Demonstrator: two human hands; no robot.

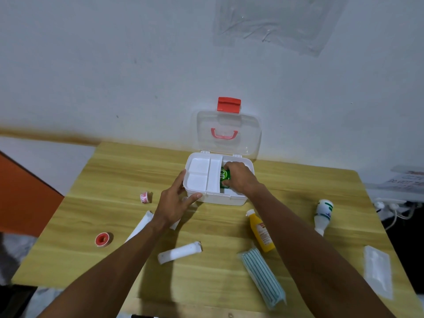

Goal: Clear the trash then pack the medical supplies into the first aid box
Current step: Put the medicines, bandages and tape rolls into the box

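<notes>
Pale blue-white wall behind, w/ a light wood-grain tabletop (114, 180) pushed against it. White plastic first aid box (229, 199) sits at the far centre edge, its clear lid (250, 138) w/ red latch (229, 103) and pink handle standing upright against the wall. White divided tray (202, 177) fills the box's left part. Right hand (241, 177) is inside the box's right compartment, fingers closed on a small green-labelled container (225, 176). Left hand (176, 200) is spread open, thumb on the box's front wall, fingers along its left side.

Loose on the tabletop: yellow squeeze bottle w/ white cap (261, 232) lying near the box's front right; white bottle w/ green-blue label (323, 214) on its side further right; clear flat sealed packet (377, 269) near the right edge; pack of striped face masks in clear wrap (261, 281) at front; white gauze roll (179, 252) centre front; another white roll (141, 226) partly under the left forearm; red tape spool (103, 239) and small pink-printed tape roll (145, 198) at left.
</notes>
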